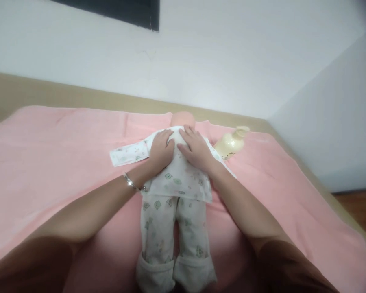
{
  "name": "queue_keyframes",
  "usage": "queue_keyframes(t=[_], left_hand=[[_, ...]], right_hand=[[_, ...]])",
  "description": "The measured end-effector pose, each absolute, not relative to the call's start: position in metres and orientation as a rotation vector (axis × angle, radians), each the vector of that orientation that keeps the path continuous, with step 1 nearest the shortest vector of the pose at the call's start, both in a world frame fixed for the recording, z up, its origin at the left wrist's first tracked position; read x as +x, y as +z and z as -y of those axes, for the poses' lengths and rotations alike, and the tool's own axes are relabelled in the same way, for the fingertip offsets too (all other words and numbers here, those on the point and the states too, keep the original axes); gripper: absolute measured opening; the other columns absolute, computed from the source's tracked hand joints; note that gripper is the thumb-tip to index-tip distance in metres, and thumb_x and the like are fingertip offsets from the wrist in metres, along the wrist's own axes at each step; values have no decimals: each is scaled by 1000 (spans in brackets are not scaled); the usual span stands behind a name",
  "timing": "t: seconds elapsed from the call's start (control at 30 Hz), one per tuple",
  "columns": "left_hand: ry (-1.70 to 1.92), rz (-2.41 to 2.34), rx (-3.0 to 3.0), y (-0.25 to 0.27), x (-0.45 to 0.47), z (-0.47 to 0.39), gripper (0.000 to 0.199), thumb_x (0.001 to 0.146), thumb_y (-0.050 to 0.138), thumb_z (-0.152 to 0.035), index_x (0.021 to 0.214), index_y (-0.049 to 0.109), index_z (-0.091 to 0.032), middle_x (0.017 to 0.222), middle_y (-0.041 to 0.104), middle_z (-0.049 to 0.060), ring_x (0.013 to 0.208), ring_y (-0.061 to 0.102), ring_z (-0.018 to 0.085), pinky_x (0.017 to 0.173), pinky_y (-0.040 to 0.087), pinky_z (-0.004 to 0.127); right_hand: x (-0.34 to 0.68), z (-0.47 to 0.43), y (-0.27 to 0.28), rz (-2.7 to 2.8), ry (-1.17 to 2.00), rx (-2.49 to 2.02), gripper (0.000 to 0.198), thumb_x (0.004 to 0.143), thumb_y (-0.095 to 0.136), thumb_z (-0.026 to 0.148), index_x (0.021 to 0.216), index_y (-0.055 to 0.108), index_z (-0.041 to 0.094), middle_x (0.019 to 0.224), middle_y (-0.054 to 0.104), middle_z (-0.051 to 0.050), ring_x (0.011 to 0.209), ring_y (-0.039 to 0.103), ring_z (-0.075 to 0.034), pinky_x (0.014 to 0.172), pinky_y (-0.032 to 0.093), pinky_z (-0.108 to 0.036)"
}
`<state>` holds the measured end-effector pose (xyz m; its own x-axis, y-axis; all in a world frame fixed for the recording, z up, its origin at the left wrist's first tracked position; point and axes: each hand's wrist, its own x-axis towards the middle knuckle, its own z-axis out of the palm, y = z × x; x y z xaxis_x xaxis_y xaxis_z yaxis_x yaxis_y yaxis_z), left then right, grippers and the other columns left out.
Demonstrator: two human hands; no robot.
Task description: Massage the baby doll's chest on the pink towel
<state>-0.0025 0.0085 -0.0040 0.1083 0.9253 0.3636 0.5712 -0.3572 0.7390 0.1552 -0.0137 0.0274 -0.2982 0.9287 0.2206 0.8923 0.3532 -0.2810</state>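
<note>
Forearms (91, 207), nearest the camera, flank the doll (183, 119). The doll lies directly beneath both hands, on a pink cloth (64, 162). Left hand (162, 149) and right hand (197, 149) rest flat on the doll's shirt (179, 179), side by side, fingers extended, grasping nothing. The doll's trousers (158, 228) have folded cuffs. Beside the doll, near the right hand: one pump bottle (232, 143), contents undeterminable.

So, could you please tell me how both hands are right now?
Left hand: open, resting on the printed top.
Right hand: open, resting on the same top.
</note>
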Motion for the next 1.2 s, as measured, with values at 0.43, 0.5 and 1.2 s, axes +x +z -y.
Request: queue_keyframes(t=[0.43,0.5,1.2], left_hand=[[1169,-1416,2017,-3,-3,-8,47,88,37,-23,125,64,-13,134,65,12,127,56,26,119,41,46],[1138,-1434,2017,-2,-2,-8,49,88,37,-23,128,63,-11,138,63,13,131,54,27,121,39,46],[1176,-1418,1978,-5,-3,-9,46,87,38,-24,124,65,-16,134,66,10,127,57,26,118,42,47]], right_hand=[[139,31,29,2253,116,-1629,55,102,30,31,152,42,11,164,31,-16,155,25,-31,125,19,-61],[147,20,30,2210,179,-1692,61,101,33,37,155,36,9,165,27,-18,156,22,-32,126,16,-62],[130,45,32,2334,52,-1575,54,103,29,25,148,47,2,161,36,-20,154,28,-32,128,23,-50]])
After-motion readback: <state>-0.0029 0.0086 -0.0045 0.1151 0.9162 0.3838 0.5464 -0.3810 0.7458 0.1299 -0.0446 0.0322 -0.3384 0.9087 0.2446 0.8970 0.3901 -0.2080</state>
